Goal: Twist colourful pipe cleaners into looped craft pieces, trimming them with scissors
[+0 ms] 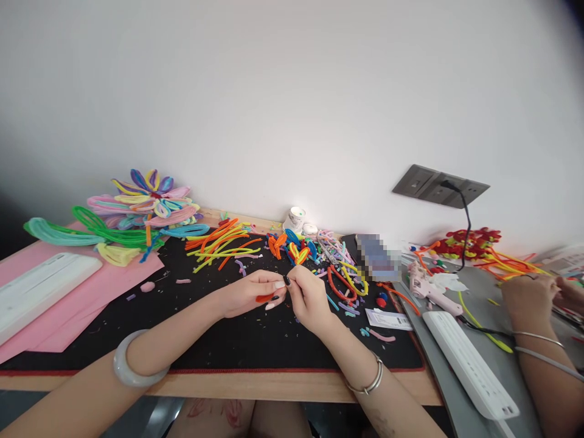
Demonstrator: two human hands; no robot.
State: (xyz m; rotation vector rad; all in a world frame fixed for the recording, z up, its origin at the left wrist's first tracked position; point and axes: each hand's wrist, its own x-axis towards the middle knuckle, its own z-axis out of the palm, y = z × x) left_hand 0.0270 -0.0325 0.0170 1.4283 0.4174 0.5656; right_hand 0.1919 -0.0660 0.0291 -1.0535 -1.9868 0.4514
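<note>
Over the black mat [205, 340], my left hand [255, 293] is closed, and a bit of orange pipe cleaner [263, 298] shows between its fingers. My right hand [309, 299] meets it fingertip to fingertip in a pinch; whatever lies between those fingertips is hidden. Just beyond the hands lie small bent loops of orange pipe cleaner [276, 246], blue pipe cleaner [292, 236] and yellow pipe cleaner [298, 253]. Loose orange and yellow-green pipe cleaners [223, 243] are spread to the left of these.
Pipe-cleaner flowers [152, 201] and pink sheets [123, 274] lie left, beside a white device [45, 289]. A paper cup [296, 219] stands near the wall. Right are a phone [378, 258], a glue gun [433, 292], a white power strip [472, 365] and another person's hands [529, 295].
</note>
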